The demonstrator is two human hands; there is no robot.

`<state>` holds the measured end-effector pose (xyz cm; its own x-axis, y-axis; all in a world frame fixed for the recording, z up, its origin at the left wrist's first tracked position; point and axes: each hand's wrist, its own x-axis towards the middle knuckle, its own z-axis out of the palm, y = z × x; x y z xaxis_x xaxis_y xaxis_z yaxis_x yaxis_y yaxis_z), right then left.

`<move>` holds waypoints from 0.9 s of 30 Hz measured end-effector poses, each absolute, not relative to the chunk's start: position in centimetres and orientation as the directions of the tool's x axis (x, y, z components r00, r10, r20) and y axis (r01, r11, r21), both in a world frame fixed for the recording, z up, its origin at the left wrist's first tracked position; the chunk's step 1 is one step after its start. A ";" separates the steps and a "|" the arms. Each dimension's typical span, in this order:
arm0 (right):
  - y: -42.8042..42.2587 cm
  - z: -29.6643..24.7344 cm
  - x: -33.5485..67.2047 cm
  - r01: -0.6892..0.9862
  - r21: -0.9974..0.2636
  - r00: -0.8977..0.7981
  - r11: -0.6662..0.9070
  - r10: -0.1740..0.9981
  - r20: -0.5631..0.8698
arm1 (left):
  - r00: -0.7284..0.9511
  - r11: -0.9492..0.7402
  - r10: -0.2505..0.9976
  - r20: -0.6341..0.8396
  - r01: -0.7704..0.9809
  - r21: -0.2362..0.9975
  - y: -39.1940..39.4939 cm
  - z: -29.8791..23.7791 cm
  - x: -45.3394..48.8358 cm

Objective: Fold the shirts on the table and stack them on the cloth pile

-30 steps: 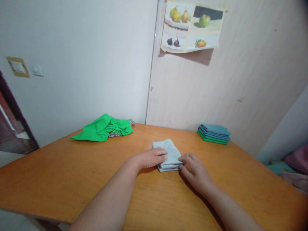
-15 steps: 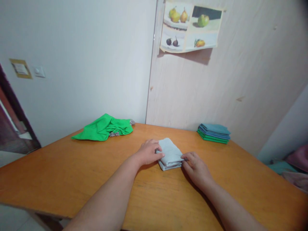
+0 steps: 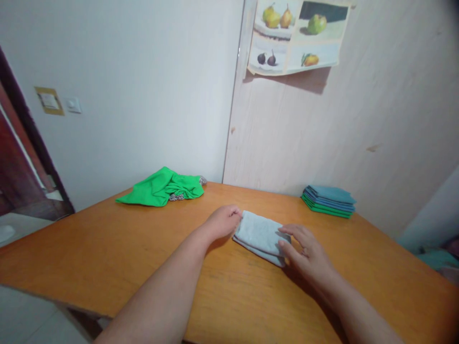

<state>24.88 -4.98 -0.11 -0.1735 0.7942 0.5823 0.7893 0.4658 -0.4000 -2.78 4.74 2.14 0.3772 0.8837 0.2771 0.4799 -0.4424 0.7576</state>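
A folded light grey-blue cloth (image 3: 261,234) lies on the wooden table in front of me, its layers showing along the near edge. At its left end, my left hand (image 3: 224,222) is closed, with the fingertips pinching the cloth's upper left corner. My right hand (image 3: 308,251) is at the opposite end, thumb and forefinger apart and touching the top of the cloth. The other fingers of the right hand are partly hidden behind it.
A crumpled green cloth (image 3: 158,188) with patterned patches lies at the table's back left. A neat stack of folded blue and green cloths (image 3: 329,200) sits at the back right. Behind the table (image 3: 143,258) is a wall with a fruit picture (image 3: 297,40).
The grey-blue cloth has turned and now lies longer from left to right. My left hand has closed at its corner; my right fingers have spread. The view has shifted slightly left.
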 end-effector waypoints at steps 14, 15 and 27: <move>-5.5 -0.3 24.4 0.794 -0.397 -0.279 0.461 0.856 0.436 | 0.459 -0.384 0.875 0.154 0.464 0.799 4.5 1.1 -2.3; -5.6 -0.2 24.3 0.804 -0.369 -0.293 0.467 0.850 0.438 | 0.464 -0.393 0.872 0.156 0.473 0.788 4.5 1.1 -2.4; -7.3 1.4 23.7 0.764 -0.500 -0.234 0.408 0.897 0.374 | 0.347 -0.522 0.853 0.391 0.610 0.596 3.0 2.5 -1.7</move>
<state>23.73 -7.33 1.37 -0.2338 0.8973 0.3744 0.7640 0.4077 -0.5001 -1.67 3.00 2.49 0.3471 0.8526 0.3906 0.6100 -0.5216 0.5965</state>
